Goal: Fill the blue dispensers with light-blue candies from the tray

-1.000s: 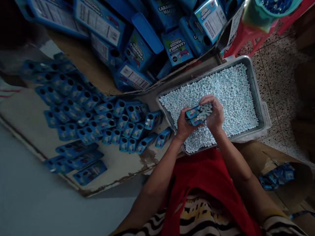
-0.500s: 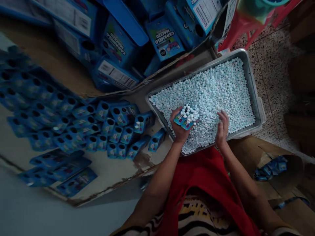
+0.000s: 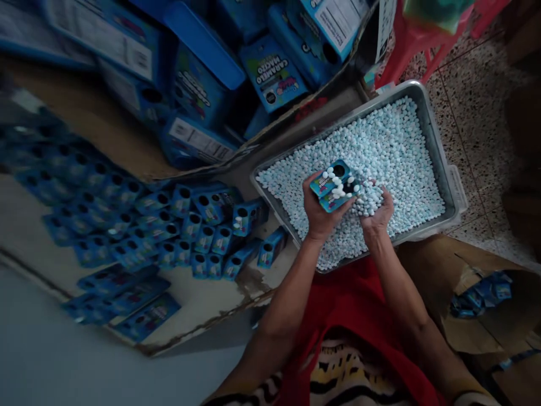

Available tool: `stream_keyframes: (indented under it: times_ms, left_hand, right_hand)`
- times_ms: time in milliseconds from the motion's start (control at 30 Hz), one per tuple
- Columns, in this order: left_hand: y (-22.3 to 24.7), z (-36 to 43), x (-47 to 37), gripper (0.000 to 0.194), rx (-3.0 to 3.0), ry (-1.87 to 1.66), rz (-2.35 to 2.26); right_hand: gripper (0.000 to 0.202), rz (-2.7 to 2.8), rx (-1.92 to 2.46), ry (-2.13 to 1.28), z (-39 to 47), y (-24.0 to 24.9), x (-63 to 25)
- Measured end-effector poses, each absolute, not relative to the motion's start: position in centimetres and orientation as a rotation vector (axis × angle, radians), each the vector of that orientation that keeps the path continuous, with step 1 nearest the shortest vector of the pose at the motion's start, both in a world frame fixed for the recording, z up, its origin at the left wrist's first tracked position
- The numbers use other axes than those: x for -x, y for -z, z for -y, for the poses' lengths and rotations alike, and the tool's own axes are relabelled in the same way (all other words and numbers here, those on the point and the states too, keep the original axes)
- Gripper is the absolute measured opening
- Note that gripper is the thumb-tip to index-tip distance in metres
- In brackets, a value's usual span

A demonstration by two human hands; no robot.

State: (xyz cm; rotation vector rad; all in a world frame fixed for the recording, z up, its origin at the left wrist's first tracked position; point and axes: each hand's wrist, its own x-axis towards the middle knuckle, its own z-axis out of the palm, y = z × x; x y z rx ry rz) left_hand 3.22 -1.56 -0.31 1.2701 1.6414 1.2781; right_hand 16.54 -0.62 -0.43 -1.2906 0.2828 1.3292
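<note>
My left hand is closed around two small blue candy boxes, held side by side over the tray. Each has a round dark hole in its top, and some loose white candies lie on them. Cupped palm up beside the boxes, my right hand holds a heap of small white and pale blue candies. Beneath both hands, a grey metal tray is filled with the same candies.
Many blue boxes with holes up stand on the worn table at left. A large carton of bigger blue boxes is behind. At right are a brown paper sack of blue packs and a red plastic stool.
My right hand has turned palm up with a heap of candies and moved closer to the boxes. Most candies that covered the boxes are off, and their holes show.
</note>
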Motion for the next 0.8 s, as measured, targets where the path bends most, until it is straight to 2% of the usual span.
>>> stream_keyframes:
  times_ms: [233, 467, 633, 800]
  left_hand:
    - [-4.7, 2.0, 5.1, 0.088, -1.449, -1.151, -1.678]
    - [-3.4, 2.0, 5.4, 0.074, -1.663, -0.954, -1.695]
    - [-2.5, 2.7, 4.2, 0.079, -1.453, -1.054, -1.575]
    - [-2.4, 2.2, 2.7, 0.078, -1.495, -1.127, -1.498]
  right_hand:
    - [0.018, -0.444, 1.098, -1.652, -0.2, -3.4, -16.2]
    - [0.017, -0.356, 0.983, -1.841, -1.7, -5.7, -16.9]
    - [0.027, -0.012, 0.982, -1.718, -2.6, -9.2, -15.0]
    - [0.036, 0.507, 1.088, -1.484, -2.7, -11.4, -12.8]
